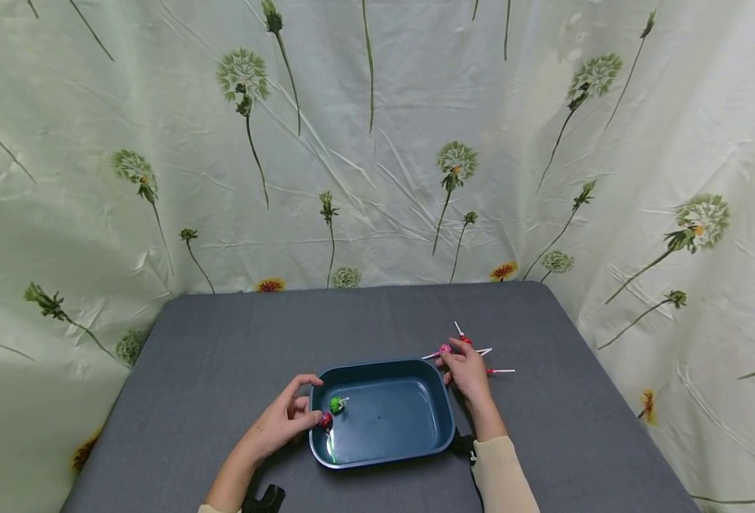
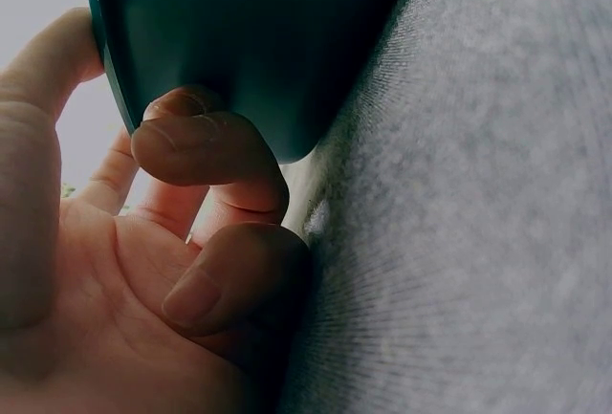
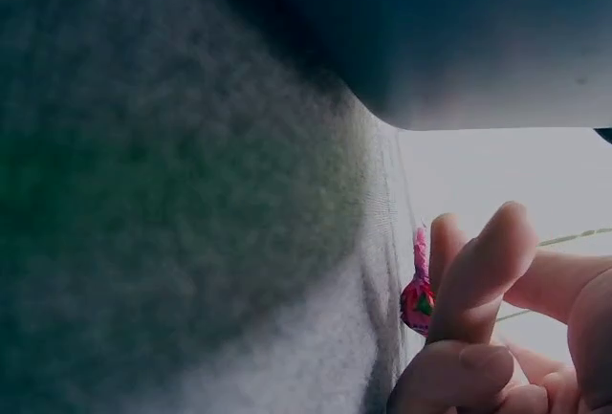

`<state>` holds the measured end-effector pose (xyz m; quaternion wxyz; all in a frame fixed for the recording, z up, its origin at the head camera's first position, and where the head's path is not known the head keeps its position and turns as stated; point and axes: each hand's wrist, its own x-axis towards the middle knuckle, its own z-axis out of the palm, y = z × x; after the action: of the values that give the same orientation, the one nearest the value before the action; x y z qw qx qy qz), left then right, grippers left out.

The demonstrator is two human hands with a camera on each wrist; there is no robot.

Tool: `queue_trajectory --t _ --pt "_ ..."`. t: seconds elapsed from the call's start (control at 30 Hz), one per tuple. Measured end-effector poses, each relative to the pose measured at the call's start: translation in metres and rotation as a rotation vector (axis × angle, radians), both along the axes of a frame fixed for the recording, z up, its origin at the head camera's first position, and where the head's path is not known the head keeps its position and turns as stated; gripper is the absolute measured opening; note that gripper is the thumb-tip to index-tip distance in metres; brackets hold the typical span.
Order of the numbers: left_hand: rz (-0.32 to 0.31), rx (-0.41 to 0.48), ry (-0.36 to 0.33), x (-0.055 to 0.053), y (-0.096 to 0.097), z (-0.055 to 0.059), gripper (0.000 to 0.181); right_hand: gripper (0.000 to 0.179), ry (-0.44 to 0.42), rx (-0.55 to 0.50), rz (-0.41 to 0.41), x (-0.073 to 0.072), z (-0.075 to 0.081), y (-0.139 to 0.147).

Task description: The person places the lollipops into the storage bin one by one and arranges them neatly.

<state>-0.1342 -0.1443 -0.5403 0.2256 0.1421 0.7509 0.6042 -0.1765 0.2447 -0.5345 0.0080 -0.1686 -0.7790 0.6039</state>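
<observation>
At the left end of a blue plastic tray [image 1: 384, 463], my left hand [image 1: 281, 424] grips the rim. Its curled fingers [image 2: 206, 146] lie against the tray's outer wall in the left wrist view. Inside the tray, close to that hand, are a green lollipop [image 1: 337, 405] and a dark red lollipop [image 1: 325, 421]. Just beyond the tray's far right corner, my right hand [image 1: 469, 374] pinches a pink lollipop [image 1: 444, 349] between thumb and index finger. Its white stick points left. In the right wrist view the pink wrapper [image 3: 418, 304] shows partly behind the fingers.
Around the right hand lie more lollipops on the grey tablecloth [image 1: 256, 342]: a red one [image 1: 466, 341] behind it and one whose white stick [image 1: 504, 370] points right. A pale curtain with dandelion prints [image 1: 384, 178] hangs behind the table.
</observation>
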Motion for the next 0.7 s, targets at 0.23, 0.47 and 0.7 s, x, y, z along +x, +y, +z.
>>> queue_trajectory --t 0.23,0.47,0.7 --pt "0.007 -0.005 -0.013 -0.0001 0.0001 0.0003 0.058 0.035 -0.017 0.103 0.021 -0.0019 -0.0002 -0.0017" --pt "0.009 -0.001 -0.003 0.0001 0.0013 -0.0010 0.056 0.032 -0.019 0.256 0.066 -0.0011 -0.0001 -0.0020" --pt "0.011 0.001 0.002 0.0003 0.0010 -0.0021 0.055 0.030 -0.016 0.247 0.087 0.0005 -0.0004 -0.0004"
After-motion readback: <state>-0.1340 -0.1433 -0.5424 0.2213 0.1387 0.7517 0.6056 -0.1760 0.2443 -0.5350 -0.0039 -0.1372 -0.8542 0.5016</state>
